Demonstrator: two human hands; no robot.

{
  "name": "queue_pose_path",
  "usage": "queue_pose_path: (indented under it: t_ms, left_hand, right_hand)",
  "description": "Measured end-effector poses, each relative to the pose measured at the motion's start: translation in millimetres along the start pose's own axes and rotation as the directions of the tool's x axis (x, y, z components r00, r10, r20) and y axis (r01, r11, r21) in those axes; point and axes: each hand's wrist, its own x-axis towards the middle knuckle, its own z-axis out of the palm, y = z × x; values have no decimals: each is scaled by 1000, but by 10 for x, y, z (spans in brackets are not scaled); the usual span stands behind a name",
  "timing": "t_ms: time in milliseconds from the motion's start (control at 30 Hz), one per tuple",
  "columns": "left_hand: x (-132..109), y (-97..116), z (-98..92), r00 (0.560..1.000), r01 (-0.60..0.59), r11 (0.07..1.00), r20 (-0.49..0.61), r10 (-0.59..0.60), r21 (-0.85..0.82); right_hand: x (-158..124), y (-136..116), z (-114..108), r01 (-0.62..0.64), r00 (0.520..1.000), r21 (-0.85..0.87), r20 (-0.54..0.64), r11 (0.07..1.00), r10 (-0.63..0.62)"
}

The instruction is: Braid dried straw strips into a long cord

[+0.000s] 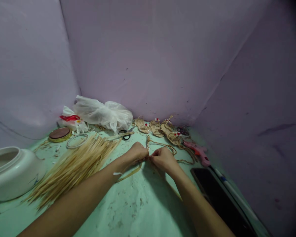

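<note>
My left hand [137, 153] and my right hand [162, 159] meet near the middle of the green surface, fingertips nearly touching. Both are closed in a pinch on a thin straw strand [130, 173], whose one end trails below my left wrist; another length runs down beside my right forearm. Just beyond my fingers a braided cord [148, 141] lies on the surface and curves off to the right. Left of my left hand is a wide bundle of pale straw [79, 164]. What exactly sits between my fingertips is too small to make out.
Black scissors [125, 134], a plastic bag [105, 113] and woven pieces with red beads [157, 127] lie at the back. A white pot [17, 172], round tin [59, 134] and ring [77, 141] are left. A pink glue gun [199, 153] and dark flat object [219, 200] are right.
</note>
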Motion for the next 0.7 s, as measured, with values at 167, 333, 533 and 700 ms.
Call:
queue_pose_path:
  t_ms: [167, 333, 533, 700]
  left_hand:
    - [32, -13, -79, 984, 48, 994, 175, -30, -103]
    - [103, -71, -174, 972, 11, 998, 233, 5, -67]
    - [112, -87, -213, 963, -61, 995, 259, 78, -73]
    - [72, -61, -244, 955, -20, 999, 294, 27, -27]
  right_hand:
    - [-133, -141, 46, 58, 997, -6, -53, 998, -58]
    - [-202, -194, 38, 119, 992, -74, -43, 990, -122]
    - [-29, -33, -122, 28, 997, 298, -83, 954, -3]
    - [49, -12, 3, -259, 946, 751, 325, 608, 2]
